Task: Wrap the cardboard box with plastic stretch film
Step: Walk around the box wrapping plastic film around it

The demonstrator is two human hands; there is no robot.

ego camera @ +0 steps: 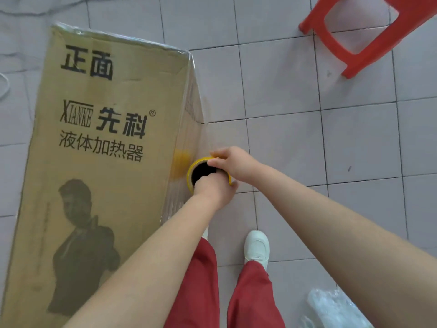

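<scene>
Closest to the camera are the person's red trousers (201,280) and one white shoe (256,247) planted on the tiled floor (307,138). A crumpled heap of clear plastic (331,308) lies on the tiles at the lower right.

Both bare forearms reach forward and meet at the roll of stretch film (192,168). It stands on end, just beside the right-hand side of the cardboard box (106,138), its yellow core rim and dark hollow facing up. The left hand (212,189) is clamped on the near edge of the roll, its fingers curled down into the hollow. The right hand (236,164) pinches the far edge of the same rim, with the thumb outside and a fingertip hooked inside.

The box is tall and brown and fills the left of the view. Its broad face carries black Chinese characters, the word XIANKE and a dark printed figure of a person. Glossy film (191,110) already clings to its narrow right side and shines along its top edge. A stretched sheet runs from that side toward the roll, and a blurred yellow reflection shows in it.

Farther off, a thin white cord (4,86) curves on the floor at the left edge. A red plastic stool (378,46) stands at the upper right, well apart from the box.
</scene>
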